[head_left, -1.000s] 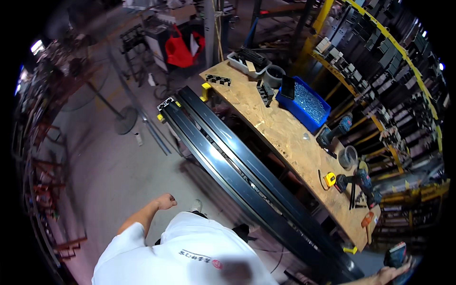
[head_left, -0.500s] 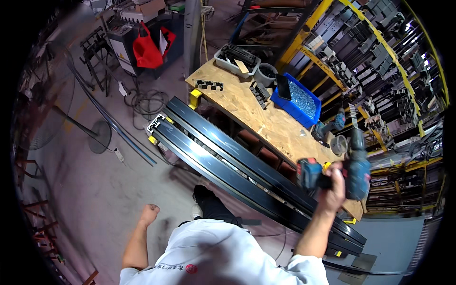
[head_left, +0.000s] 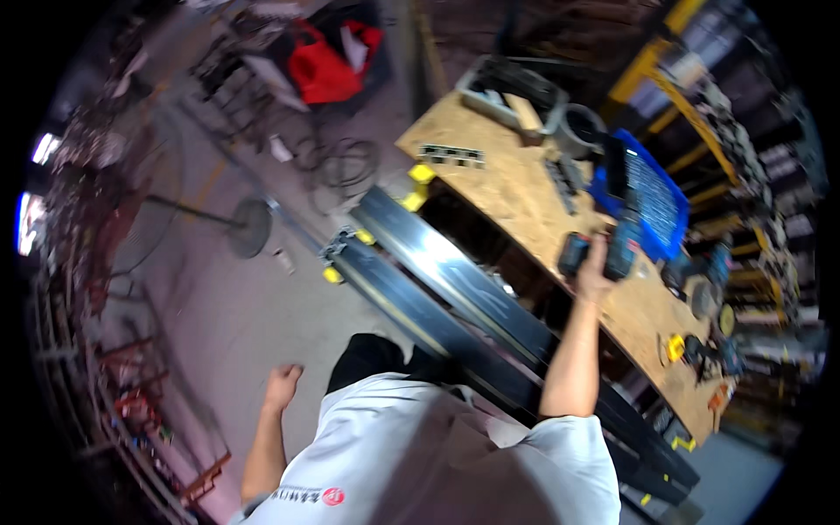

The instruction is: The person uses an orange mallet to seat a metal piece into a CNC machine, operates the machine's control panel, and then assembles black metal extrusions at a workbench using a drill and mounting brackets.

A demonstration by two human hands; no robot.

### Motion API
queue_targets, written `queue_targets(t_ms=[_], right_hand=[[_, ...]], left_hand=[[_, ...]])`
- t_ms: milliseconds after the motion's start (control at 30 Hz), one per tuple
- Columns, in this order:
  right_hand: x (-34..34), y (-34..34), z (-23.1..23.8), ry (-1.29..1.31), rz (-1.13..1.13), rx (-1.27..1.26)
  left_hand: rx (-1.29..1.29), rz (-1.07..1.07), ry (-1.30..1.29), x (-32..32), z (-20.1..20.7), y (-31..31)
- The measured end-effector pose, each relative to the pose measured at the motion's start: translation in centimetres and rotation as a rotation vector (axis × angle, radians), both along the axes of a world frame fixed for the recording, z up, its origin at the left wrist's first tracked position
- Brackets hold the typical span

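My right hand (head_left: 595, 273) is wrapped round the grip of a blue and black cordless drill (head_left: 623, 248), held up over the near edge of the wooden workbench (head_left: 503, 188). The drill's chuck points away from me, towards a blue bin (head_left: 674, 219) of small metal parts. Lower left, my left hand (head_left: 283, 385) hangs beside my body with its fingers curled closed and nothing visible in them. Between me and the bench lie long dark metal profiles (head_left: 437, 254), side by side. One profile's cut end (head_left: 337, 245) shows a hollow silver section.
On the bench stand a grey bin (head_left: 484, 107), a grey bucket (head_left: 577, 131) and short slotted black pieces (head_left: 451, 156). More power tools (head_left: 717, 262) lie at its right end. Yellow racking (head_left: 691, 101) rises behind. A round-based stand (head_left: 249, 227) and coiled cable (head_left: 341, 171) occupy the floor.
My right hand has carried the drill left and farther out, over the bench. The view has turned and shifted, so bench and profiles sit farther right. My left hand stays low and closed.
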State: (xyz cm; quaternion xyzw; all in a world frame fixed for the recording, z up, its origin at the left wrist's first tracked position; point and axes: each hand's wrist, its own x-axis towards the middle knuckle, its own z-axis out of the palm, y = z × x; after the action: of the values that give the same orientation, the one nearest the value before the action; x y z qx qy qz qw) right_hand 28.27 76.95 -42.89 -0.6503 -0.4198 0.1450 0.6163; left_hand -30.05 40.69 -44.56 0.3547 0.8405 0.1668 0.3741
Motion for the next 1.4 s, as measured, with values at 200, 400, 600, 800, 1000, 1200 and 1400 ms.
queue_targets(t_ms=[200,400,600,800,1000,1200,1400], right_hand=[[1.3,0.9,-1.2,0.08,0.068,0.092],[0.0,-0.7,-0.6,0.279,0.021,0.004],[-11.5,-12.1,2.7,-0.321,-0.163,-0.251],[-28.3,-16.3,4.3,-0.392,0.065,-0.428],[-37.8,-12.2,4.7,-0.556,0.399,-0.444],[-42.6,-7.7,1.9,-0.596,0.64,-0.381],[-43.8,-5.9,0.1,-0.599,0.747,-0.415]], left_hand=[[-0.015,0.054,-0.06,0.8,6.4,15.8],[-0.049,-0.045,-0.263,0.5,7.2,28.0],[-0.007,-0.308,-0.681,-1.9,-0.6,33.4],[-0.127,-0.687,-0.779,-3.0,-2.4,36.6],[-0.166,-0.704,-0.868,-3.3,-2.9,37.2],[-0.21,-0.467,-1.099,-3.2,-4.7,36.3],[-0.154,-0.437,-1.094,-3.5,-4.5,36.8]])
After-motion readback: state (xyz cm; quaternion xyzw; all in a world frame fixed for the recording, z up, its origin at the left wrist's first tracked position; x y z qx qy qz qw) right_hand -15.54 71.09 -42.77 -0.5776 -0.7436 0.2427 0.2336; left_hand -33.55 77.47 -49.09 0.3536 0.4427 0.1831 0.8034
